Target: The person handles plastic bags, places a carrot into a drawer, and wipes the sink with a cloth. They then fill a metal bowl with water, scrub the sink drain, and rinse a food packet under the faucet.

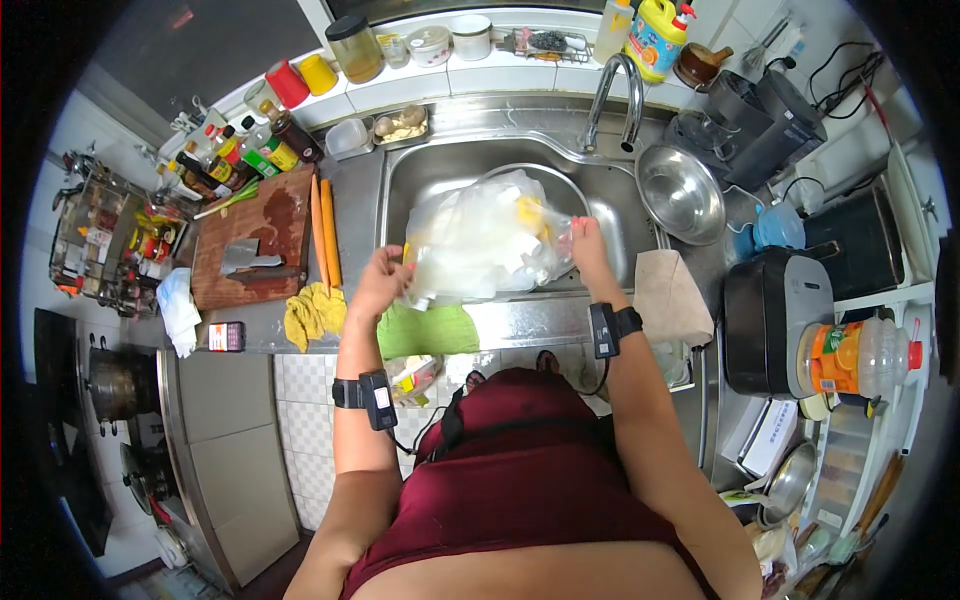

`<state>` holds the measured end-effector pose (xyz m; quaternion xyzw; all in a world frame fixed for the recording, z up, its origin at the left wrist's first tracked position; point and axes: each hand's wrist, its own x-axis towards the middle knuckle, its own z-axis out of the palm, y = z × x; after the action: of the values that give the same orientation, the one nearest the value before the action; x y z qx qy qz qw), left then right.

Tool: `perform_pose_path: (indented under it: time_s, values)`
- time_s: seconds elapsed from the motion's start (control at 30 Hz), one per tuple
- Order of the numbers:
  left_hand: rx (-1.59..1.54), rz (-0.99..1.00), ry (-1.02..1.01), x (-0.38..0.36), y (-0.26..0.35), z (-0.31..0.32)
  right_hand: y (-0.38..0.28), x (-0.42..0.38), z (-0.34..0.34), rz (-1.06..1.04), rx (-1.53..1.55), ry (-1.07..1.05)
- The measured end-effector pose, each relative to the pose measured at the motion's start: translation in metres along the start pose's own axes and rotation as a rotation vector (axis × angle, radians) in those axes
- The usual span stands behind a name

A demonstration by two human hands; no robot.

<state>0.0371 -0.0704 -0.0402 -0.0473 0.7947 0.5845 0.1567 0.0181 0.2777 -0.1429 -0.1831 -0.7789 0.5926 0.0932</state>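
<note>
A translucent plastic bag (470,240) with white and yellow patches is spread over the sink (393,190). My right hand (589,247) pinches its right end, pulling that part taut. At the bag's left edge, my left hand (380,281) has its fingers curled closed on the plastic. What lies inside or under the bag is hard to make out. Behind it shows the rim of a round metal basin (575,187) standing in the sink. A green cloth (430,331) hangs at the counter edge beside my left hand.
Left are a cutting board (220,225) with a cleaver (245,258), carrots (326,235), a yellow cloth (314,317) and several bottles (225,150). A faucet (614,95) rises behind the sink. Right are a steel bowl (680,195) and a brown paper bag (672,295).
</note>
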Motion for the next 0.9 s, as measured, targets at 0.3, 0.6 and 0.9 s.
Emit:
perform_pose_path:
  time_s: [0.3,0.6,0.9]
  values:
    - [-0.971,0.25,0.023,0.002,0.058,-0.026,-0.111,0.001,0.002,-0.371,-0.297,0.03]
    - [-0.972,0.328,-0.214,-0.003,0.093,-0.039,-0.18,0.012,-0.056,0.012,-0.944,-0.214]
    - [-1.14,0.376,-0.311,0.014,0.122,-0.036,-0.198,0.003,-0.085,0.11,0.154,-0.4]
